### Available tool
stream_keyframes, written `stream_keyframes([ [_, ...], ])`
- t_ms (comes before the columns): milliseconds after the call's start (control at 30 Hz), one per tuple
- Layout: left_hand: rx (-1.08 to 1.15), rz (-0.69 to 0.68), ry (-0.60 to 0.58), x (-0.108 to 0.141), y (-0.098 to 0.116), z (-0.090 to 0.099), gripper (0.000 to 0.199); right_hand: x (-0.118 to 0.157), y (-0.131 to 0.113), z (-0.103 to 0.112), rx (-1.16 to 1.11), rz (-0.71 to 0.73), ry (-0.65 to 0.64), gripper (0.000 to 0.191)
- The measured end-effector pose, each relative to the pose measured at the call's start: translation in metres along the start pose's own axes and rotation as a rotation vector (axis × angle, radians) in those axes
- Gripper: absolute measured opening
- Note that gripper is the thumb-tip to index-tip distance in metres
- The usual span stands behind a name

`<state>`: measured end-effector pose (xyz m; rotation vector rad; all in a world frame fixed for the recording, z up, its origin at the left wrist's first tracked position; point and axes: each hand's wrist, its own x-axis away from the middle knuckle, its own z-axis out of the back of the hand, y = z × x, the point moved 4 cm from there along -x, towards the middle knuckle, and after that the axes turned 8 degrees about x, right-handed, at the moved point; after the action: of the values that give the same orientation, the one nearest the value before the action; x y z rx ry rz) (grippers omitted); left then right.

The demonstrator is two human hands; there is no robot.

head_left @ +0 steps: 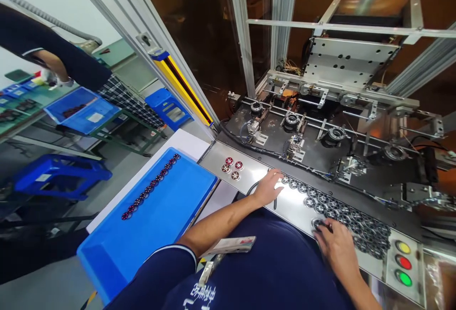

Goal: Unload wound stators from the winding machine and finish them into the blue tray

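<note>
My left hand point(267, 190) rests on the metal ledge point(262, 173), thumb and fingers apart, beside the end of a row of small black spoked wheels point(302, 187). Nothing shows in its grasp. Farther right, my right hand point(337, 243) has its fingertips closed at a black wheel point(317, 223) near the ledge's front edge; the fingers partly cover it. Many more black wheels point(370, 234) lie packed together beyond that hand. Left of my left hand, several red-and-silver wheels point(232, 167) sit in a small group on the ledge.
A blue tray point(171, 224) at the left holds a line of dark red wheels point(151, 185). Behind the ledge stands a machine with round fixtures point(292, 121). Yellow, red and green buttons point(403, 262) are at the right end. Another person point(81, 67) stands at far left.
</note>
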<state>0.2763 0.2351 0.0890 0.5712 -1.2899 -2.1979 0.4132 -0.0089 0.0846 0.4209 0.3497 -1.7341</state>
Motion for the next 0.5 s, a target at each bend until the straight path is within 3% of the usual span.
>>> stream_keyframes([
  [167,0.195,0.073,0.067,0.027,0.018,0.026,0.036,-0.018,-0.016,0.001,-0.076,0.128,0.059,0.028],
  [300,0.427,0.152,0.016,0.038,0.036,0.032,0.037,-0.063,-0.036,0.024,-0.206,0.229,0.159,0.015],
  [367,0.600,0.181,-0.073,0.040,0.050,0.030,0.054,-0.097,-0.051,0.043,-0.304,0.265,0.197,0.007],
  [433,0.782,0.189,-0.143,0.042,0.067,0.031,0.077,-0.132,-0.068,0.065,-0.416,0.305,0.228,0.019],
  [500,0.929,0.172,-0.135,0.045,0.085,0.040,0.090,-0.164,-0.083,0.084,-0.521,0.355,0.257,0.026],
])
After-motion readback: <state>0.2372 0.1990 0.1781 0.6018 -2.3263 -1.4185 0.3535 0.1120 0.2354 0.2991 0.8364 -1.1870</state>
